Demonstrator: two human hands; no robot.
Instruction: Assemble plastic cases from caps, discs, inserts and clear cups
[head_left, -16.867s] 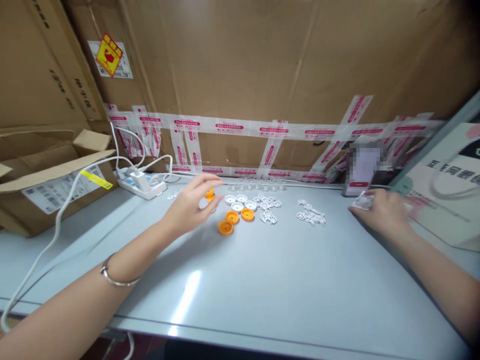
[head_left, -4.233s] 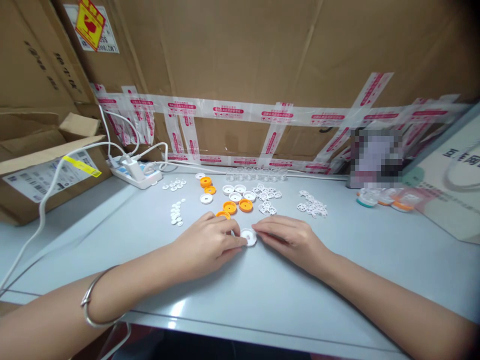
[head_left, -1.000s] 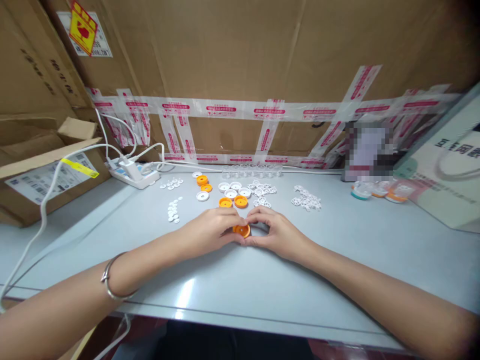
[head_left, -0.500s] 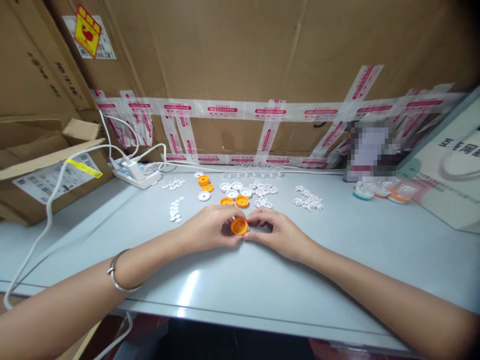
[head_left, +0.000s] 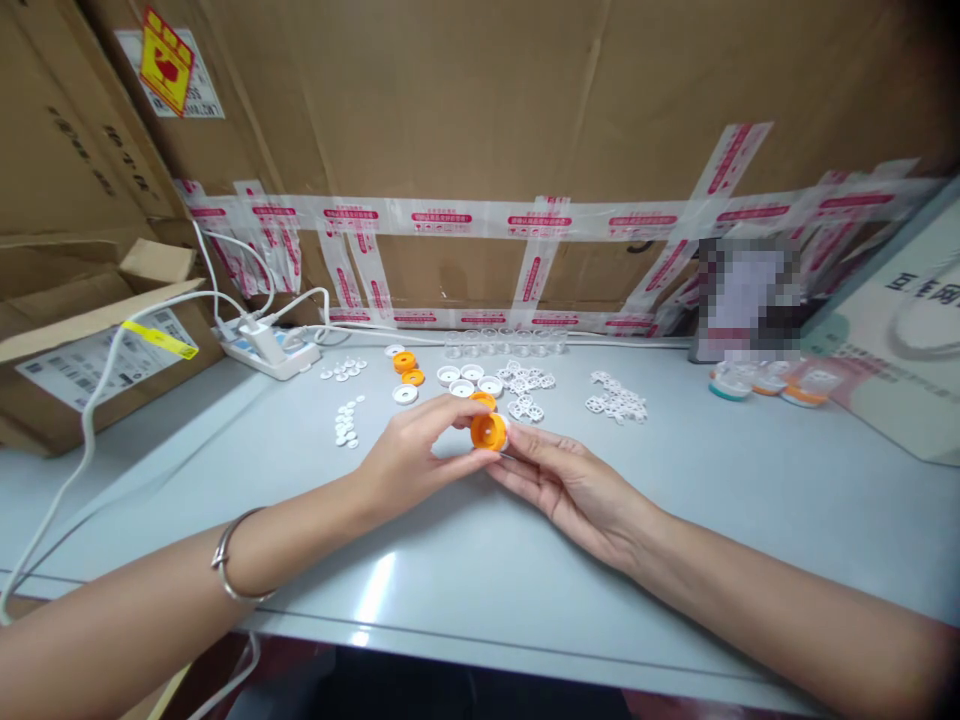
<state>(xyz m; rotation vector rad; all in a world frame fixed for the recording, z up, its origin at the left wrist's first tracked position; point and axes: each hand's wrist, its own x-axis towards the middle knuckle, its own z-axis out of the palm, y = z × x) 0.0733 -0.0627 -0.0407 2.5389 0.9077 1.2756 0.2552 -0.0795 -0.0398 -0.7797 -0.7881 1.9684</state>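
Note:
Between my hands, above the table, is an orange round plastic cap (head_left: 488, 432), its hollow side tilted toward me and a white part showing at its right edge. My left hand (head_left: 424, 450) pinches the cap from the left with thumb and fingers. From the right and below, my right hand (head_left: 566, 485) grips it, thumb at the white edge. Just behind lies another orange cap (head_left: 483, 400), partly hidden by my left fingers. White ring caps (head_left: 472, 373) sit in a cluster beyond it. White perforated plastic pieces (head_left: 526, 378) are piled to their right.
Small white discs (head_left: 346, 425) lie at the left, near an orange ring (head_left: 412, 377). Clear plastic cups (head_left: 506, 343) line the back. A power strip (head_left: 274, 350) with cables and an open carton (head_left: 97, 340) stand left. Capped clear pieces (head_left: 731, 380) are at right.
Both hands have raised the orange cap slightly, moved it right and tipped its hollow side toward me. My right hand has turned palm upward beneath it.

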